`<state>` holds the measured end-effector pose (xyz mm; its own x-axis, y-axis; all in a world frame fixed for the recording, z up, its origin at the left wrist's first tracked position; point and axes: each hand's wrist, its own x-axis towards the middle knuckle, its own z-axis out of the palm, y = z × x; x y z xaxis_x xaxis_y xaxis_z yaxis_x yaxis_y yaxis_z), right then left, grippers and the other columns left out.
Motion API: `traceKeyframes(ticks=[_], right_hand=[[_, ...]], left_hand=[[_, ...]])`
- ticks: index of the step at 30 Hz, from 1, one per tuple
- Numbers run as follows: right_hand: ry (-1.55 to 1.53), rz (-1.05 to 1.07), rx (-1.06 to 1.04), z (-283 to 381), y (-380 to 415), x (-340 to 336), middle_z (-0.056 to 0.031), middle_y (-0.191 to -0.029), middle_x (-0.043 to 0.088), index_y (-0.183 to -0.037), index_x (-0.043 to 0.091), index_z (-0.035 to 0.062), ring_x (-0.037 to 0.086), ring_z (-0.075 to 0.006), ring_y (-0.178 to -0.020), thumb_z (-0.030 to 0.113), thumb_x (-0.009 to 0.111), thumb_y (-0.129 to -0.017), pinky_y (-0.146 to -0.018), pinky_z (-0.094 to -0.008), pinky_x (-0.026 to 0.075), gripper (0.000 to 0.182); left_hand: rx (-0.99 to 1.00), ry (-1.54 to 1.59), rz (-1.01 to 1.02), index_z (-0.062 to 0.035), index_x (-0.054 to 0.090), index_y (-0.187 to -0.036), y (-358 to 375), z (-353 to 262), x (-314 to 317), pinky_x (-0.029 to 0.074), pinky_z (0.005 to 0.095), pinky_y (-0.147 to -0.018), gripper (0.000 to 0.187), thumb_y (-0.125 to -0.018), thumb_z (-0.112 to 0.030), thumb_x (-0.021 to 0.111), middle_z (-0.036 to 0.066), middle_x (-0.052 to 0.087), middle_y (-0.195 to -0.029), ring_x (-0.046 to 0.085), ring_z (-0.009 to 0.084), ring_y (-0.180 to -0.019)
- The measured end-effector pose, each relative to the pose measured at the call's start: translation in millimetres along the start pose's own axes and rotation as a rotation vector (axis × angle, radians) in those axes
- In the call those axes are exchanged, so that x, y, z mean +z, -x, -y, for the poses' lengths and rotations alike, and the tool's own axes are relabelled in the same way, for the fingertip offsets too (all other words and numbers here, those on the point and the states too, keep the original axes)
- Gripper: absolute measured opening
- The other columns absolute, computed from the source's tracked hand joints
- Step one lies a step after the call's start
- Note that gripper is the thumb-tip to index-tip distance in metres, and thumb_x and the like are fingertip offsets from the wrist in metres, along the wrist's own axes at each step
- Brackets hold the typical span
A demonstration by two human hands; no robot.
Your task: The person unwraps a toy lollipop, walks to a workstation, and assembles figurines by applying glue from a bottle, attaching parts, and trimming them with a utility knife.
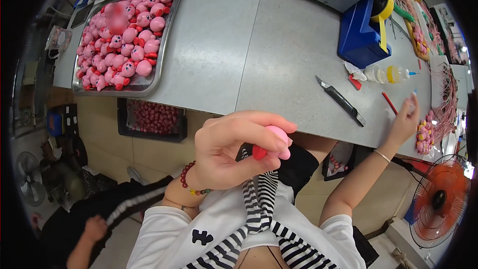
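My left hand (pixel 234 149) is raised in front of the table's edge, its fingers wrapped round a pink figure (pixel 279 135) with a red part. Over the right side of the table is my right hand (pixel 409 112), fingers raised near a small blue tip; whether it grips that is too small to tell. Beside this hand a red stick (pixel 390 103) lies on the grey table (pixel 209 45). A black cutter knife (pixel 341 100) rests further left. Bottles (pixel 396 74) with a blue-tipped nozzle lie behind the right hand.
A metal tray (pixel 167 40) of pink figures stands at the back left. The blue tape dispenser (pixel 363 35) is at the back right. An orange fan (pixel 438 199) stands at the lower right. Another person's hand (pixel 95 228) shows at the lower left, near a floor crate (pixel 181 124).
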<state>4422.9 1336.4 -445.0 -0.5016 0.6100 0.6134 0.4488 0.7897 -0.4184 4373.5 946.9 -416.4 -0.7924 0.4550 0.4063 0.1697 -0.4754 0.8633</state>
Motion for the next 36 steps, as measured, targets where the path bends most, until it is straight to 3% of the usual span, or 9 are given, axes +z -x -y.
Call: traceKeyframes(ticks=[2, 4, 5, 7, 11, 13, 17, 22, 36], right_hand=[[-0.05, -0.066, 0.07, 4, 4, -7, -0.0071, -0.082, 0.062, -0.113, 0.051, 0.0027, 0.049, -0.0102, -0.058, 0.017, 0.054, -0.084, -0.049, -0.0225, 0.038, 0.033], [-0.84, -0.299, 0.358, 44, 14, -19, -0.0093, -0.08, 0.058, -0.122, 0.041, -0.0002, 0.046, -0.011, -0.055, 0.018, 0.049, -0.087, -0.046, -0.0213, 0.035, 0.04], [-0.84, -0.295, 0.362, 56, 20, -27, -0.0093, -0.08, 0.058, -0.122, 0.041, -0.0002, 0.046, -0.011, -0.055, 0.018, 0.049, -0.087, -0.046, -0.0213, 0.035, 0.04], [-1.428, -0.166, 0.462, 78, 35, -43, -0.0093, -0.075, 0.053, -0.124, 0.035, -0.0009, 0.041, -0.0113, -0.05, 0.02, 0.046, -0.088, -0.043, -0.0191, 0.033, 0.043], [-1.635, -0.003, 0.511, 122, 78, -54, -0.0067, -0.07, 0.051, -0.119, 0.037, 0.0004, 0.04, -0.0105, -0.051, 0.024, 0.044, -0.089, -0.041, -0.0198, 0.033, 0.039], [-1.832, 0.392, 0.373, 134, 97, -53, -0.0046, -0.068, 0.051, -0.115, 0.037, 0.0023, 0.039, -0.009, -0.053, 0.028, 0.049, -0.087, -0.041, -0.0191, 0.032, 0.04], [-2.015, 0.691, 0.24, 145, 111, -47, -0.0007, -0.067, 0.041, -0.118, 0.039, 0.004, 0.032, -0.0095, -0.061, 0.031, 0.056, -0.083, -0.049, -0.0238, 0.024, 0.047], [-2.153, 0.545, 0.447, 164, 118, -45, 0.0008, -0.071, 0.033, -0.108, 0.051, 0.0079, 0.029, -0.0117, -0.07, 0.028, 0.059, -0.08, -0.053, -0.0245, 0.024, 0.036], [-1.738, 0.433, 0.145, 172, 123, -49, -0.0038, -0.067, 0.045, -0.098, 0.054, -0.003, 0.038, -0.0115, -0.053, 0.05, 0.053, -0.081, -0.039, -0.0236, 0.028, 0.055]], left_hand=[[-0.097, -0.002, -0.004, -0.0022, 0.056, -0.088, -1, -3, 1, 0.052, 0.0318, -0.069, 0.019, -0.075, -0.007, 0.068, 0.026, 0.057, -0.099, 0.063, 0.0213, -0.074], [-0.089, 0.003, 0.006, -0.002, 0.055, -0.088, -1, -1, 0, 0.052, 0.0317, -0.068, 0.02, -0.075, -0.008, 0.069, 0.025, 0.057, -0.097, 0.063, 0.021, -0.073], [-0.079, 0.01, 0.021, -0.0018, 0.055, -0.089, -2, 1, 0, 0.052, 0.0316, -0.068, 0.021, -0.074, -0.008, 0.07, 0.025, 0.058, -0.096, 0.063, 0.0208, -0.072], [-0.085, 0.02, 0.017, -0.0017, 0.055, -0.088, -2, 2, 2, 0.052, 0.0313, -0.067, 0.022, -0.074, -0.008, 0.07, 0.024, 0.058, -0.095, 0.063, 0.0206, -0.072], [-0.135, 0.061, 0.049, -0.0011, 0.055, -0.089, -4, 2, 3, 0.052, 0.0307, -0.066, 0.025, -0.073, -0.011, 0.072, 0.025, 0.058, -0.096, 0.063, 0.0216, -0.073], [-0.13, 0.047, 0.051, -0.0008, 0.055, -0.091, -4, 4, 5, 0.052, 0.0308, -0.067, 0.028, -0.072, -0.013, 0.072, 0.025, 0.057, -0.099, 0.063, 0.0219, -0.073], [-0.147, -0.016, 0.03, -0.0001, 0.056, -0.096, -5, 1, 7, 0.052, 0.0313, -0.069, 0.037, -0.069, -0.017, 0.075, 0.026, 0.055, -0.105, 0.063, 0.0233, -0.077], [-0.157, -0.033, -0.019, 0.0024, 0.056, -0.101, -5, -3, 15, 0.051, 0.0297, -0.072, 0.041, -0.067, -0.009, 0.075, 0.025, 0.056, -0.106, 0.063, 0.0221, -0.08], [-0.147, -0.135, 0.046, -0.0011, 0.053, -0.099, -2, -8, 19, 0.052, 0.0303, -0.07, 0.046, -0.064, -0.014, 0.079, 0.026, 0.056, -0.103, 0.063, 0.0246, -0.081]])
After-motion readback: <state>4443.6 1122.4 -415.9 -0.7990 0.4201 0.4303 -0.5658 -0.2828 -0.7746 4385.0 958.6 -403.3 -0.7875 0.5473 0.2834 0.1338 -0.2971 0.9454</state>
